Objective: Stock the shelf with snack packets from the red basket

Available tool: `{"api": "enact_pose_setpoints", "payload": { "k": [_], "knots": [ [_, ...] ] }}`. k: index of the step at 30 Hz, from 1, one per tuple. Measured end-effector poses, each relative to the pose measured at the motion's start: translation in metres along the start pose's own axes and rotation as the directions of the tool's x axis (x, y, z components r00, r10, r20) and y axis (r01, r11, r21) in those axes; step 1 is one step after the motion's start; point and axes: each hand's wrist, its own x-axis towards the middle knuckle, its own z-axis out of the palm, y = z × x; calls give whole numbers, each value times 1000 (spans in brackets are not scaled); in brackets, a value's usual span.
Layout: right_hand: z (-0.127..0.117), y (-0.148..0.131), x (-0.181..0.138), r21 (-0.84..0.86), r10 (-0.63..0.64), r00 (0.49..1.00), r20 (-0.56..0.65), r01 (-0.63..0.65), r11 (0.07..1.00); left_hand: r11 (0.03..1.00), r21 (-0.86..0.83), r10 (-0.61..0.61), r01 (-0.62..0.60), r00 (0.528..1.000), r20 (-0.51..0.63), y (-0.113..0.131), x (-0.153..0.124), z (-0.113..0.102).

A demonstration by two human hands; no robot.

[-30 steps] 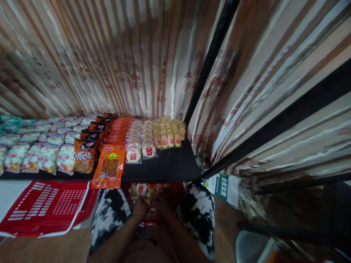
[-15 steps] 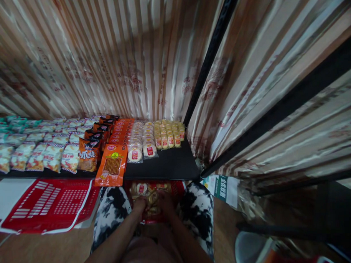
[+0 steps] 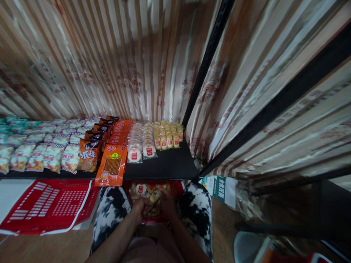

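Note:
Between my knees, my left hand (image 3: pixel 140 208) is closed on the near left side of a small yellow wrapped snack packet (image 3: pixel 154 196). My right hand (image 3: pixel 167 202) grips the same packet from the right, its fingertips partly lost in the dim light. Both hands are low over a red basket (image 3: pixel 179 188) that holds more wrapped snacks. A round white packaged cake (image 3: pixel 141 189) lies in it, left of the held packet. On the black shelf (image 3: pixel 171 164) ahead stand rows of small yellow packets (image 3: pixel 166 135) and round white packaged cakes (image 3: pixel 135 153).
An orange snack bag (image 3: pixel 112 166) overhangs the shelf's front edge. Several brown bags (image 3: pixel 89 154) and white bags (image 3: pixel 70 156) line the left. A red basket with white handle (image 3: pixel 60 204) sits lower left. Black posts (image 3: pixel 209 65) rise before the curtain (image 3: pixel 138 52).
My hands have shifted slightly, and the yellow packet between them shows more of its surface. The view has moved a little; the shelf rows look unchanged.

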Motion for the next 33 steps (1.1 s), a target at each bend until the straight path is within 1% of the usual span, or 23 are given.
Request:
{"api": "enact_pose_setpoints", "payload": {
  "k": [6, 9, 12, 18, 22, 25, 28, 33],
  "knots": [
    [-9, -9, -4, -19, -54, 998, -12, 54, 998, 994, -80, -73, 77, 996, 42, 8, -10, 0],
    [-15, -17, -6, 0, -33, 999, 4, 33, 999, 990, -103, -85, 92, 994, 63, 10, -14, 1],
    [-20, -24, -8, 70, -14, 1000, 7, 13, 997, 988, -119, -89, 98, 993, 81, 11, -17, 1],
    [-27, -30, -10, 294, -23, 999, 28, 14, 956, 980, -141, -120, 142, 981, 152, 12, -22, 1],
    [-33, -32, -9, 382, -9, 999, 47, -10, 924, 968, -152, -167, 202, 962, 216, 14, -25, -1],
    [-38, -36, -8, 427, -24, 999, 36, 6, 904, 957, -164, -190, 239, 944, 270, 15, -27, -2],
    [-42, -42, -8, 450, -31, 999, 26, 16, 893, 947, -183, -190, 263, 921, 339, 15, -29, -3],
    [-46, -51, -8, 491, -43, 997, 61, 7, 871, 938, -204, -171, 281, 885, 433, 14, -33, 0]
  ]
}}
